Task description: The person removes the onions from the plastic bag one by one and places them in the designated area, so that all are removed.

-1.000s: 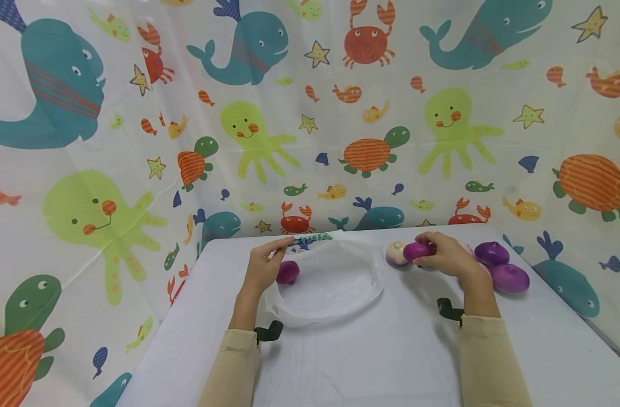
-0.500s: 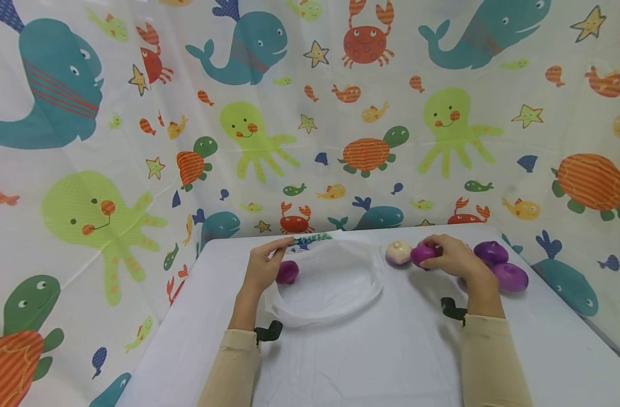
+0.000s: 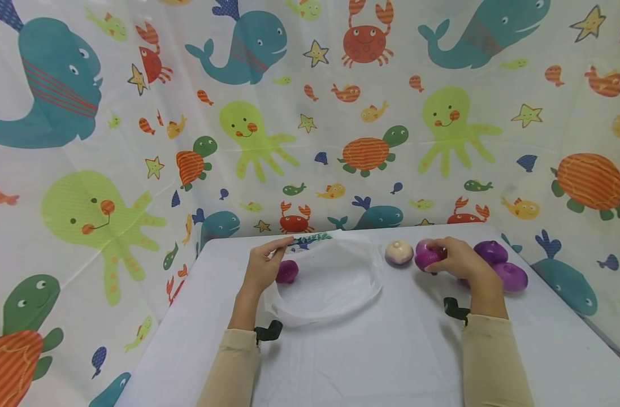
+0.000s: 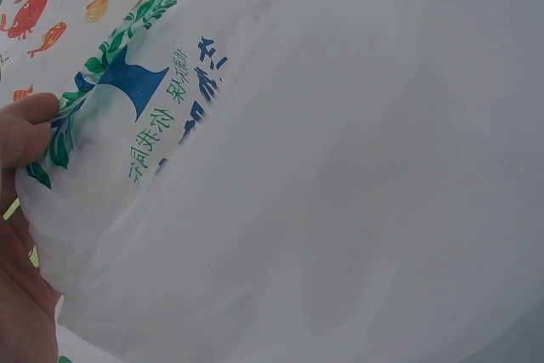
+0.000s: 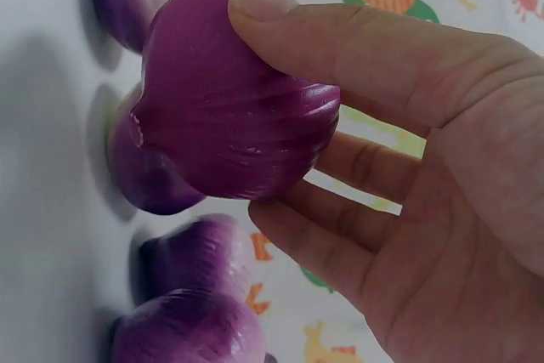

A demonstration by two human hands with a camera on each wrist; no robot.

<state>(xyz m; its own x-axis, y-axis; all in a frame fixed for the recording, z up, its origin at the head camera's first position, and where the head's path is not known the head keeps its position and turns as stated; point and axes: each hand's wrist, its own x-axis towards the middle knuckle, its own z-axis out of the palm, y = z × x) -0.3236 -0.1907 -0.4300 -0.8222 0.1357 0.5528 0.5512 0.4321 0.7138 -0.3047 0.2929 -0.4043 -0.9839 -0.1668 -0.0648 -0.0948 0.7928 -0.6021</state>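
Observation:
My left hand (image 3: 264, 265) grips the left rim of a white plastic bag (image 3: 335, 282) that lies with its mouth wide. In the left wrist view, thumb and fingers pinch the bag's edge beside its green and blue print (image 4: 136, 82). A purple onion (image 3: 287, 272) shows just right of that hand, at the bag's left side. On the right, my right hand (image 3: 459, 260) holds another purple onion (image 5: 229, 99) up off the table, thumb on one side and fingers on the other. Behind it in the right wrist view sit more onions (image 5: 191, 329).
A pale onion (image 3: 399, 252) stands on the white table (image 3: 360, 362) between the bag and my right hand. Beyond that hand, purple onions (image 3: 511, 277) are grouped, partly hidden by it. A curtain with sea animals (image 3: 310, 113) hangs behind the table.
My right hand has drawn slightly right with the onion and turned it, moving it apart from the pale onion in the head view. The left hand and bag have stayed put.

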